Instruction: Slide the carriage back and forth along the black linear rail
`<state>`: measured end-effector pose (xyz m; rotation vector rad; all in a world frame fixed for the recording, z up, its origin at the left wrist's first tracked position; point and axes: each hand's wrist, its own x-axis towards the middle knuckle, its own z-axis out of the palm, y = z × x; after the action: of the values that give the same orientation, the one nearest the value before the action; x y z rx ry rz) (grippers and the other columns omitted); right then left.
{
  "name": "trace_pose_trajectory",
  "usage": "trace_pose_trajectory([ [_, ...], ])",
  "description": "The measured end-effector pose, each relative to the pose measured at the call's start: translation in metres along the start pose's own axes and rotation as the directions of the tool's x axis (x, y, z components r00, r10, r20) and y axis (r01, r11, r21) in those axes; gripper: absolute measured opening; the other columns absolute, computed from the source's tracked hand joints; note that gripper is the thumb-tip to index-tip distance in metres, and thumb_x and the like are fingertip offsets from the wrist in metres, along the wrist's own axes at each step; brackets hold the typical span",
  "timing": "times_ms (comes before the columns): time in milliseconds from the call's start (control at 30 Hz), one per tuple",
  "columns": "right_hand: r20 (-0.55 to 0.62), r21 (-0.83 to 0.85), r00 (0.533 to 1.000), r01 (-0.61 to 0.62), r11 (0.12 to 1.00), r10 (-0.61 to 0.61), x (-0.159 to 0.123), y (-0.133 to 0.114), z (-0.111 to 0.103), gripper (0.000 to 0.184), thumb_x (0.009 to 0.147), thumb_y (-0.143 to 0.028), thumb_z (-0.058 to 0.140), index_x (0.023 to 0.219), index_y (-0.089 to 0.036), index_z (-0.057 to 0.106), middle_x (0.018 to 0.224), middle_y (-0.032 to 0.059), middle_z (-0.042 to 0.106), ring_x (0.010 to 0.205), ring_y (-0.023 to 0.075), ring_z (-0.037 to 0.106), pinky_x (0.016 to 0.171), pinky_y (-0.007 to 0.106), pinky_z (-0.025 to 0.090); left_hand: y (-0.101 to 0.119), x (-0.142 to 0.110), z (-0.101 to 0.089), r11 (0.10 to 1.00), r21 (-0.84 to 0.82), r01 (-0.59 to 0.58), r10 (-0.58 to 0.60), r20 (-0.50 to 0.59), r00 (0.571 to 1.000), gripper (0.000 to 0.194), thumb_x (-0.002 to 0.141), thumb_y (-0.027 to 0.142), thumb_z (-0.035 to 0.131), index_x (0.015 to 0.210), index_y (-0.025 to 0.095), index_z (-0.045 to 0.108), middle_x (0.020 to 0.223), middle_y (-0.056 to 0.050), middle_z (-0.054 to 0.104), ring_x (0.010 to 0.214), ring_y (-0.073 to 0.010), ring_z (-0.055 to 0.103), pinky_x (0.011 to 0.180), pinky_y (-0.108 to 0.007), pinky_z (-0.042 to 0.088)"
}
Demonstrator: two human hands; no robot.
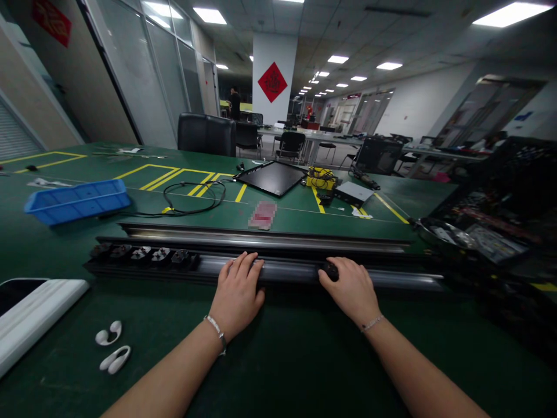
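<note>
Two long black metal rails (291, 239) lie parallel across the table before me. The nearer black rail (287, 271) has a shiny grey inner strip. Several small modules with pale and dark tops (161, 254) sit in a row at its left end. My left hand (237, 290) lies across the middle of this rail, fingers over its top and thumb at the near side, holding it. Farther right, my right hand (351, 290) is closed around a small black rounded piece (332, 270) at the same rail. Its exact kind is partly hidden by my fingers.
A blue plastic bin (78, 202), a looped black cable (195, 200) and a flat black panel (275, 177) are beyond the rails. White earbuds (115, 359) and a white device (39, 319) lie at left. A grey box (354, 193) and dark clutter stand at right.
</note>
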<state>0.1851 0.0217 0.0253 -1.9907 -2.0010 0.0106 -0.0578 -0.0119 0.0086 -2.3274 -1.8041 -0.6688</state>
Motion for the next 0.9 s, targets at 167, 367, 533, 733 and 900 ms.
trace_pose_trajectory([
  [167, -0.022, 0.007, 0.999, -0.038, 0.999, 0.038, -0.001, -0.002, 0.0, 0.047, 0.08, -0.044, 0.044, 0.117, -0.017, 0.057, 0.124, 0.0087, 0.059, 0.121, 0.0246, 0.045, 0.107, 0.047, 0.021, 0.0, 0.0, -0.001, 1.0, 0.008, -0.004, 0.004, 0.006, 1.0, 0.046, 0.078, 0.023, 0.052, 0.124, 0.021, 0.051, 0.136, -0.008, 0.05, 0.13, -0.0267, 0.039, 0.108, -0.047, 0.029],
  [367, -0.028, -0.003, 0.999, -0.046, 0.999, 0.046, -0.002, 0.002, 0.001, 0.047, 0.08, -0.045, 0.044, 0.116, -0.018, 0.058, 0.127, 0.0095, 0.057, 0.124, 0.0257, 0.042, 0.106, 0.049, 0.021, -0.001, 0.0, 0.001, 1.0, 0.017, -0.009, 0.009, 0.001, 1.0, 0.047, 0.077, 0.024, 0.054, 0.124, 0.022, 0.051, 0.136, -0.008, 0.05, 0.13, -0.0271, 0.039, 0.107, -0.047, 0.031],
  [533, -0.026, 0.0, 0.998, -0.058, 0.998, 0.058, -0.002, 0.009, -0.001, 0.047, 0.08, -0.044, 0.043, 0.117, -0.018, 0.056, 0.127, 0.01, 0.056, 0.123, 0.026, 0.043, 0.105, 0.047, 0.023, 0.0, 0.0, 0.001, 1.0, 0.016, -0.009, 0.009, 0.006, 1.0, 0.047, 0.077, 0.025, 0.053, 0.124, 0.022, 0.051, 0.137, -0.008, 0.049, 0.13, -0.027, 0.038, 0.107, -0.047, 0.03],
  [733, -0.013, -0.026, 0.996, -0.084, 0.996, 0.084, 0.001, 0.022, -0.004, 0.05, 0.08, -0.047, 0.042, 0.116, -0.016, 0.057, 0.126, 0.0104, 0.056, 0.121, 0.0268, 0.044, 0.103, 0.046, 0.026, 0.001, 0.0, -0.001, 0.999, 0.031, -0.01, 0.009, 0.023, 1.0, 0.046, 0.079, 0.025, 0.052, 0.125, 0.02, 0.05, 0.137, -0.009, 0.049, 0.131, -0.0269, 0.038, 0.108, -0.047, 0.028],
  [900, -0.016, -0.057, 0.996, -0.093, 0.994, 0.092, 0.0, 0.026, -0.002, 0.053, 0.08, -0.048, 0.041, 0.12, -0.016, 0.055, 0.13, 0.0094, 0.054, 0.125, 0.0267, 0.04, 0.104, 0.045, 0.025, 0.0, 0.0, -0.001, 0.999, 0.04, -0.014, 0.013, 0.031, 0.999, 0.045, 0.08, 0.026, 0.05, 0.125, 0.02, 0.05, 0.137, -0.008, 0.048, 0.131, -0.0267, 0.037, 0.107, -0.047, 0.028],
])
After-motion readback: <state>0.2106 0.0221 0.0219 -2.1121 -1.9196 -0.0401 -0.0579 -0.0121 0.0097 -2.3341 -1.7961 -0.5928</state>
